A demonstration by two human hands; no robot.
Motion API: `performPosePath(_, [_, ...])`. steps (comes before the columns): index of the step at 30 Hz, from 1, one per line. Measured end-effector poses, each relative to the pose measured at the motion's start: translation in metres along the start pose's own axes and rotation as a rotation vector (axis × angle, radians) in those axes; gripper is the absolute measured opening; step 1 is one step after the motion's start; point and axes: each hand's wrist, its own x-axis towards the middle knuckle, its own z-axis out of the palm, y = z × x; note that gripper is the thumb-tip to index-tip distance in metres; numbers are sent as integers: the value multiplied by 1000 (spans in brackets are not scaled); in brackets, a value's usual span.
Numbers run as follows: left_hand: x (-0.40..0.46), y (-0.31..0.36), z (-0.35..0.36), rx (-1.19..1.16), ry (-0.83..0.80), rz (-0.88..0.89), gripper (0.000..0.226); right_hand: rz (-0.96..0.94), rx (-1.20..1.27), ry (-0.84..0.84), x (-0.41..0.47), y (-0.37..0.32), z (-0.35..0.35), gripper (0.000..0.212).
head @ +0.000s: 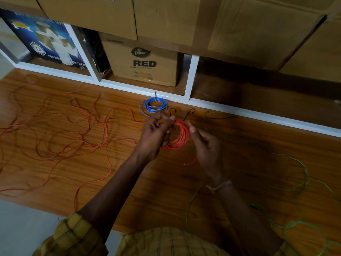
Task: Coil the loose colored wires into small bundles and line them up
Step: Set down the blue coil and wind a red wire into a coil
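The wooden table (166, 182) carries a wide sprawl of loose red wire (60, 137) on the left and loose green wire (295, 174) on the right. At the centre, the left hand (156, 133) closes around the red coil (180, 135), holding its loops together, while the right hand (204, 143) pinches the strand to guide another turn. A finished blue bundle (154, 106) sits at the back edge, probably starting the row, with black ties (188, 115) laid ready beside it.
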Motion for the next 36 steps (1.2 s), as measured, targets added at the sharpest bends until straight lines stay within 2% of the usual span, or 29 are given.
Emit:
performPosePath(2, [4,0,-10,132,-12,52,25,106,25,-15,18,12,-5,34])
performPosePath(4, [7,-1,-17,208,-17,83,23,170,-86,-1,44,32,-9,37])
performPosePath(8, [14,-7,-24,245,1,105,25,333,-332,-22,103,67,-1,11])
performPosePath(12, [20,-13,-27,265,33,110,24,352,-728,3,144,84,27,38])
performPosePath(16, [23,-14,-31,249,33,118,23,396,-990,114,161,91,50,48])
performPosePath(20, [25,-14,-34,192,77,90,23,462,-1026,84,161,99,52,47])
performPosePath(25, [27,-16,-31,98,108,16,23,384,-1096,-27,148,108,39,52])
performPosePath(30, [22,-14,-27,70,121,-23,25,218,-1077,-91,138,117,18,24])
performPosePath(33, [13,-13,-26,72,120,-35,28,186,-956,-117,137,112,14,25])
performPosePath(36, [2,-13,-28,81,123,-41,25,160,-1013,-95,138,109,24,27])
